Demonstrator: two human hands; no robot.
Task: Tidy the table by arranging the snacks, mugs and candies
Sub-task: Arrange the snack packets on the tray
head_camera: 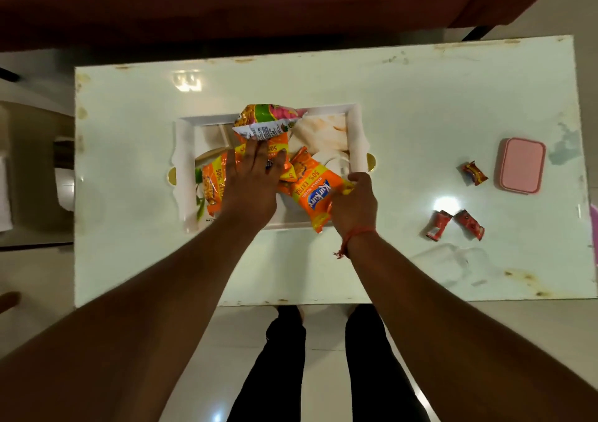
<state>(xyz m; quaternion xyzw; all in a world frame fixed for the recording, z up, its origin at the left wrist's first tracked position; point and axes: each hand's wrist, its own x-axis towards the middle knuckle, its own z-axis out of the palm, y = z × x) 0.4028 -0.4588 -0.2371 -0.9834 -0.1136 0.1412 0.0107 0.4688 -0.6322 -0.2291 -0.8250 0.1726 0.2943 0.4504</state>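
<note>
A white tray (355,137) lies in the middle of the table (420,104) and holds several orange snack packets. My left hand (250,182) presses flat on the packets at the tray's centre, fingers spread. My right hand (354,203) grips the near right end of an orange Kurkure packet (312,192) that hangs over the tray's near rim. A green and pink packet (267,119) lies tilted on the tray's far rim. Three red candies lie on the table to the right: one (474,173) by the box, two (438,225) (470,224) nearer me.
A pink lidded box (521,166) sits near the table's right end. A clear glass mug (453,264), hard to see, stands near the front right edge. A dark red sofa (226,1) runs behind the table. My legs stand at the table's near edge.
</note>
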